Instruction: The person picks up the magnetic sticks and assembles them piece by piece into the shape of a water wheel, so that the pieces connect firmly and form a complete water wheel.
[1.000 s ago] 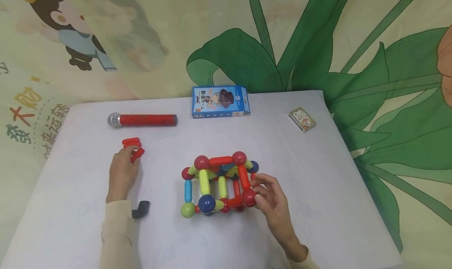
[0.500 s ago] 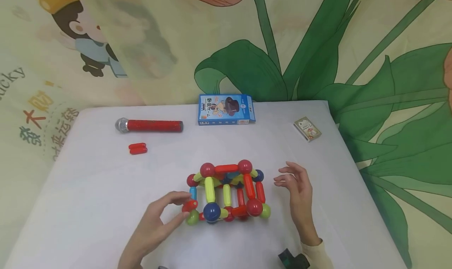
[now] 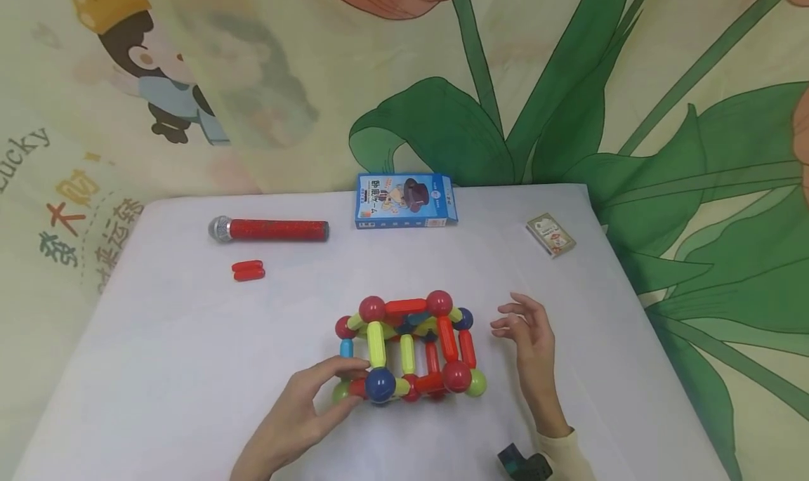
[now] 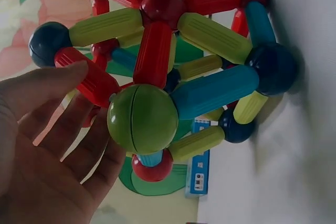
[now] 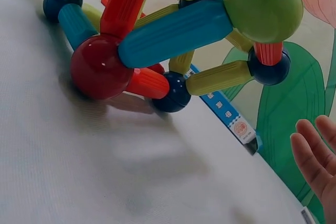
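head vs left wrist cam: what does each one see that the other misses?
Head only: the right hand open beside the ball-and-rod structure without touching it, the red microphone, two loose red rods, the small card pack and the white table.

Left wrist only: a close look at the thumb pressing a red rod next to the green ball.

Both: the left hand at the structure's near-left corner, and the blue box behind it.
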Demonstrator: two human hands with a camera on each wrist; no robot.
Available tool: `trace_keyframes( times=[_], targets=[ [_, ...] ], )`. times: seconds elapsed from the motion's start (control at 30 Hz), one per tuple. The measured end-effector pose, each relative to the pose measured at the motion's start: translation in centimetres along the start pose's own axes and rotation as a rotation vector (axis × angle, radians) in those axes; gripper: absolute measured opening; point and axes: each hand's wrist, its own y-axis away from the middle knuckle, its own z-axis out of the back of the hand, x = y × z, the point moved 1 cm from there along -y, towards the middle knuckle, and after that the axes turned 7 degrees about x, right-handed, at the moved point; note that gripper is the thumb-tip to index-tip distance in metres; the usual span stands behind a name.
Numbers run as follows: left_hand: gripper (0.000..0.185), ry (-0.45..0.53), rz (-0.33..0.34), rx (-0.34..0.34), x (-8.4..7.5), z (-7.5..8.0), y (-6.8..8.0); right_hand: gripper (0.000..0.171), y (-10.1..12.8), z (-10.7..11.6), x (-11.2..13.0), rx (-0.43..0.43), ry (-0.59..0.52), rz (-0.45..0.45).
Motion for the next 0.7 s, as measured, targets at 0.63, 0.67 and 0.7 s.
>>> trace_keyframes(
  times=[0.63, 0.67, 0.7],
  targets=[
    [0.044, -0.397, 0.434, -0.396, 14.3, 11.9, -2.5, 0.035, -0.8, 0.8, -2.7, 0.062, 0.083, -0.183],
    [0.044, -0.41, 0.452, -0.362, 14.6, 12.2, -2.7, 0.035, -0.9, 0.9, -3.1, 0.066, 0.096, -0.202],
    [0.044, -0.426, 0.466, -0.335, 14.8, 12.3, -2.9, 0.036, -1.0, 0.9, -3.4, 0.068, 0.11, -0.219]
  ],
)
